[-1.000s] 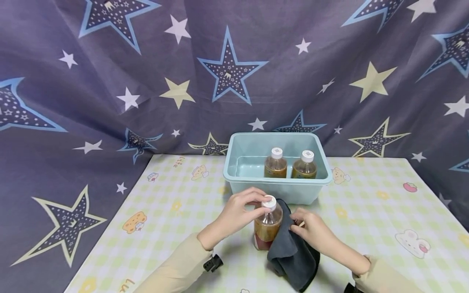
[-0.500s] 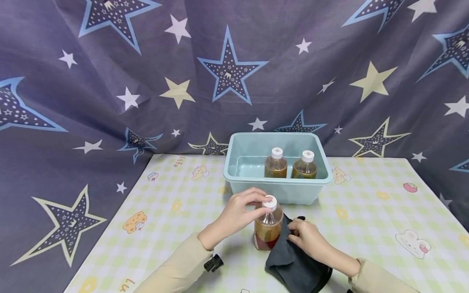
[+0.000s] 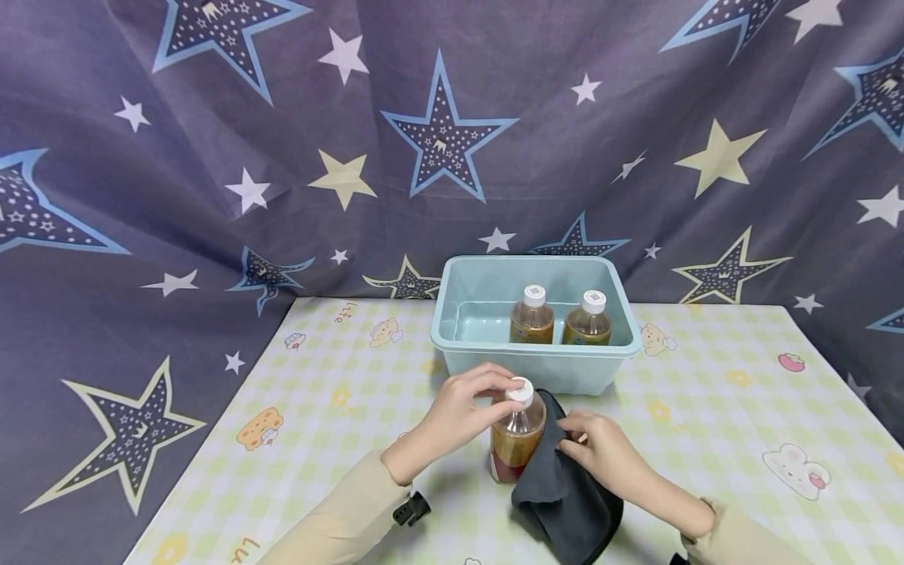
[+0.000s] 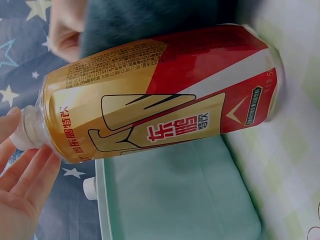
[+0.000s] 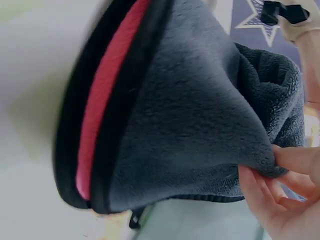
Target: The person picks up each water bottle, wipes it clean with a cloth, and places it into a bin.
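An upright drink bottle [image 3: 518,447] with a white cap and a gold-and-red label stands in front of the tub. My left hand [image 3: 459,412] holds it by the cap, thumb and fingertips around the top. In the left wrist view the label of the bottle [image 4: 150,105] faces the camera. Against the bottle's right side lies a dark grey cloth [image 3: 565,502], pinched between the thumb and fingers of my right hand [image 3: 603,447]. The right wrist view shows the cloth [image 5: 190,110] hanging in folds, with a black border and a red strip along one edge.
Just behind the bottle sits a light blue plastic tub [image 3: 537,369]. Inside it, two more capped bottles stand in the middle [image 3: 532,318] and at the right [image 3: 588,320]. A checked cloth [image 3: 339,439] covers the table, and a star-patterned curtain [image 3: 395,235] hangs behind.
My right hand drew the cloth down and right along the bottle, then brought it back up toward the bottle's shoulder. The left hand and the bottle have stayed put.
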`<act>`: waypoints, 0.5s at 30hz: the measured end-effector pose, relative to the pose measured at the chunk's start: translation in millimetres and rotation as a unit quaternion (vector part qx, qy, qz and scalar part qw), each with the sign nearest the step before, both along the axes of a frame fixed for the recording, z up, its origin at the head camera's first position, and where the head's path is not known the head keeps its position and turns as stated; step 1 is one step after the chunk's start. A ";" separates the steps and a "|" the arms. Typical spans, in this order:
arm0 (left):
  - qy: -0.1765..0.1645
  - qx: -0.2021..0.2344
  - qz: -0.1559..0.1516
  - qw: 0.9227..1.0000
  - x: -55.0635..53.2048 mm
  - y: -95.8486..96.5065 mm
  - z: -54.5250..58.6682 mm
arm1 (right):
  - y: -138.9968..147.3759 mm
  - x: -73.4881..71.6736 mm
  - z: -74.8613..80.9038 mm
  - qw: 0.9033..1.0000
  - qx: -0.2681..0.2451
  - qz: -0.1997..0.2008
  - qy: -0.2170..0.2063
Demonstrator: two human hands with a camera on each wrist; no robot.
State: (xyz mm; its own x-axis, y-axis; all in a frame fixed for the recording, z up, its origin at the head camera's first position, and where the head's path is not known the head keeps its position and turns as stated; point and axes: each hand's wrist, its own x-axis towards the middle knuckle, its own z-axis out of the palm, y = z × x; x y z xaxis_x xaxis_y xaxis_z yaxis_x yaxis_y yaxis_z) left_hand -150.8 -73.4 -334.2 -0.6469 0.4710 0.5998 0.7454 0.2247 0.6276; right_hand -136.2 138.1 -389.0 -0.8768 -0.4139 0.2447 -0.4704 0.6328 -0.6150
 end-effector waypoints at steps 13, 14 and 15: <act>0.008 0.003 -0.001 1.000 -0.2 0.0 -1.2 | -1.4 2.2 24.3 0.998 -0.044 -0.017 0.052; 0.009 0.002 -0.001 1.000 -0.3 -0.1 -1.0 | -1.7 2.3 24.2 0.998 -0.044 -0.018 0.051; 0.008 0.002 -0.001 1.000 -0.1 -0.1 -0.6 | -1.9 2.2 24.1 0.998 -0.044 -0.020 0.050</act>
State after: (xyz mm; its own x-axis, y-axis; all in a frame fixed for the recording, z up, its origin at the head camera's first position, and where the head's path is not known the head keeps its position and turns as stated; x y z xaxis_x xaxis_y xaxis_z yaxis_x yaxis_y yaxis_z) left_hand -150.8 -73.5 -334.7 -0.6360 0.4694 0.6125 0.7561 0.2201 0.6164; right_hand -133.9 136.1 -365.0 -0.8618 -0.3522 0.3651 -0.5073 0.5979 -0.6206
